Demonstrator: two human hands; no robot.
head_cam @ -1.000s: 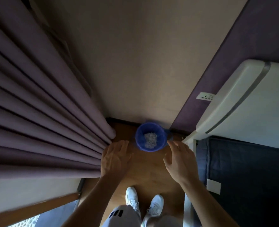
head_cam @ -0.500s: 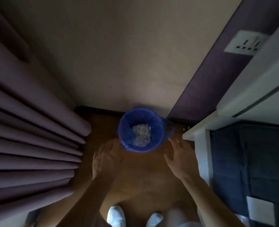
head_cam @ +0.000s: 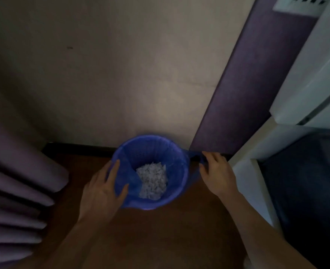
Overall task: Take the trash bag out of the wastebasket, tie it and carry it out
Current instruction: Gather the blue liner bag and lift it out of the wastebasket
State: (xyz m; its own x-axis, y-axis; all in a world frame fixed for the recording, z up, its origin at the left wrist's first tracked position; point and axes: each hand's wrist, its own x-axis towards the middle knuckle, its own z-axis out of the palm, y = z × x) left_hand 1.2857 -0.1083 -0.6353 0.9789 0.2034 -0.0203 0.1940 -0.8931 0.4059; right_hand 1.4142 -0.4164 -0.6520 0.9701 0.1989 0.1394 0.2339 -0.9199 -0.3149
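A round wastebasket [head_cam: 160, 204] stands on the wooden floor against the wall, lined with a blue trash bag [head_cam: 171, 152]. White crumpled paper [head_cam: 152, 179] lies at its bottom. My left hand [head_cam: 100, 191] rests on the left rim with fingers spread, the thumb over the inside of the bag and the fingers outside. My right hand [head_cam: 216, 171] is at the right side, where thumb and fingers close around the bag's handle loop [head_cam: 196, 158], which sticks out past the rim.
Purple curtain folds [head_cam: 18, 181] hang close on the left. A white bed frame post [head_cam: 245, 171] and dark bedding [head_cam: 303, 191] stand close on the right. A beige wall with a dark baseboard [head_cam: 78, 147] runs behind the basket; a purple panel [head_cam: 237, 94] rises behind the bed.
The view has dropped closer to the basket. Both hands moved forward from in front of it: the left onto the rim, the right onto the bag's loop.
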